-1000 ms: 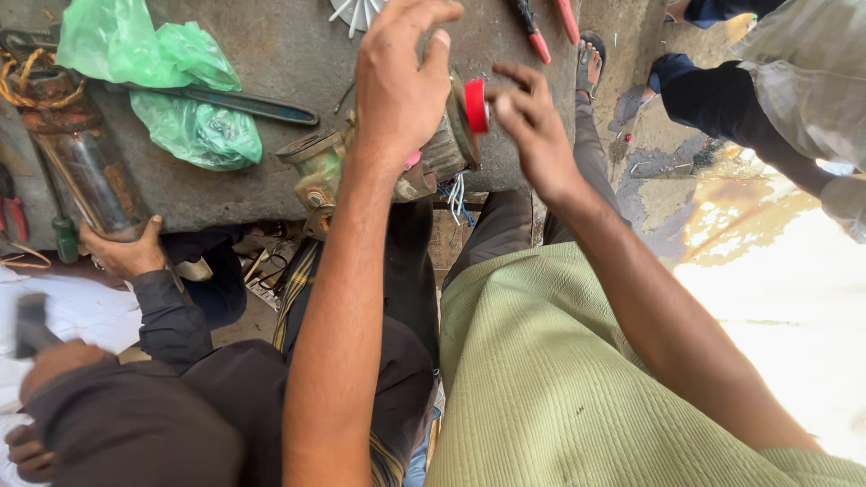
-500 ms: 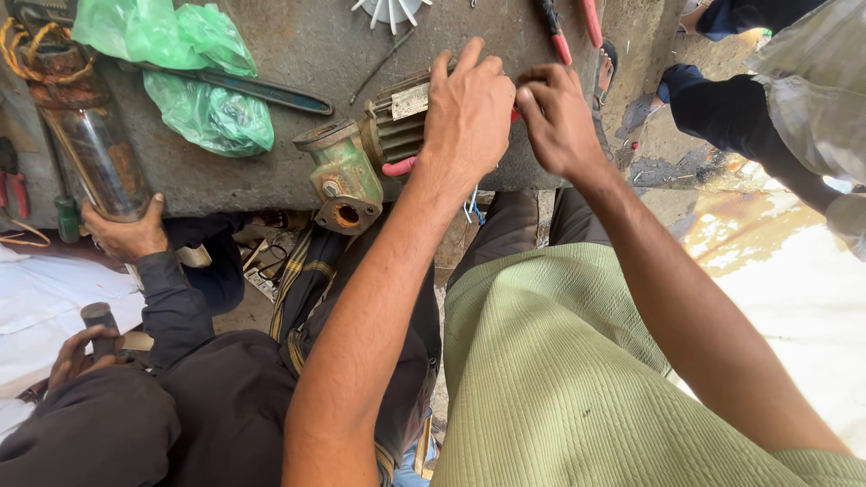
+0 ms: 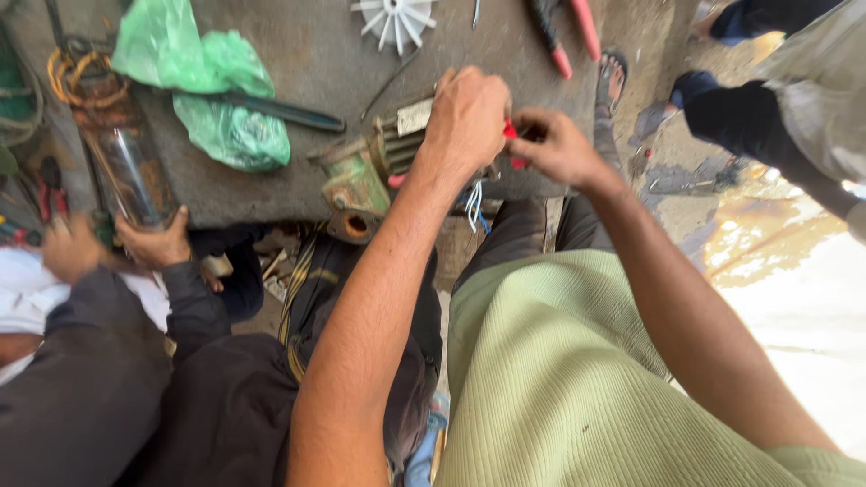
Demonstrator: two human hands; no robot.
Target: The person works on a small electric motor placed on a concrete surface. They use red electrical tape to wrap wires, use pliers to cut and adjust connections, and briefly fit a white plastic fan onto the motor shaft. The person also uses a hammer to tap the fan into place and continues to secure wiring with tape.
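Where the concrete slab (image 3: pixel 361 63) meets its near edge, a small green-and-rust pump motor (image 3: pixel 374 171) lies on its side, its round port facing 6 o'clock and a pale rectangular label (image 3: pixel 414 116) fixed to its finned body. Left hand (image 3: pixel 467 117): fingers curled together, pressing down on the motor's right end. Right hand (image 3: pixel 557 147): just beside the left at 3 o'clock, fingertips pinched on a small red part (image 3: pixel 512 133); thin blue and white wires (image 3: pixel 474 203) hang below. At 10 o'clock from the motor, a crumpled green plastic bag (image 3: pixel 203 86) lies over a dark tool handle (image 3: pixel 289 113). At 12 o'clock, a white fan impeller (image 3: pixel 394 18); at 1 o'clock, red-handled pliers (image 3: pixel 568 32). At 9 o'clock, a co-worker's hand (image 3: pixel 153 243) grips a rusty cylinder (image 3: pixel 126 162).
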